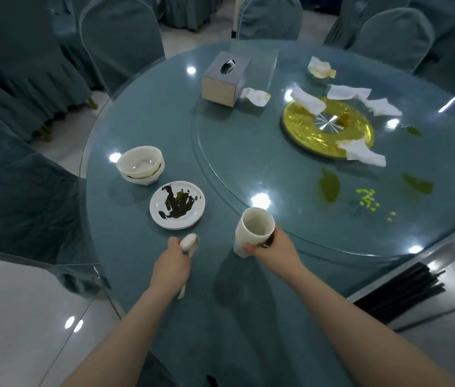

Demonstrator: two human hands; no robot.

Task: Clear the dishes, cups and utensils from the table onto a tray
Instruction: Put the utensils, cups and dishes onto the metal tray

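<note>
My right hand [272, 248] grips a stack of white cups [253, 231] held just above the round glass-topped table [142, 263]. My left hand [172, 265] holds white ceramic spoons [190, 243], bowls pointing away from me, handle ends showing below my palm. Just beyond the spoons sits a stack of small white plates [177, 205], the top one smeared with dark sauce. Stacked white bowls [140, 164] stand further left. A metal tray [444, 277] at the right edge holds a bundle of black chopsticks [399, 294].
A glass turntable [248, 152] carries a grey tissue box [225, 78], a gold disc [328, 125], crumpled napkins [363, 152] and green spills [329, 188]. Chairs in blue-grey covers [120, 43] ring the table at the left and back.
</note>
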